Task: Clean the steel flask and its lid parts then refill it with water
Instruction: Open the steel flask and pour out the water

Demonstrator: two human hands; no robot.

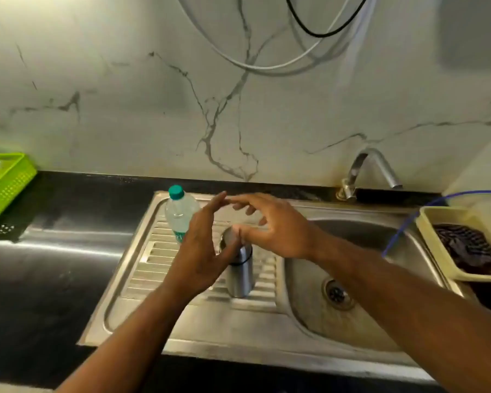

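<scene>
Steel flask (240, 276) is standing upright mid drainboard (142, 279). Left hand (201, 248) & right hand (278, 231) are hovering at its top, fingers loose, gripping nothing. Water bottle (179, 217) is sitting near the back edge.

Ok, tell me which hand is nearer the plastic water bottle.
Left. The left hand sits just right of the bottle, overlapping its lower part; the right hand is farther right, over the steel flask.
</scene>
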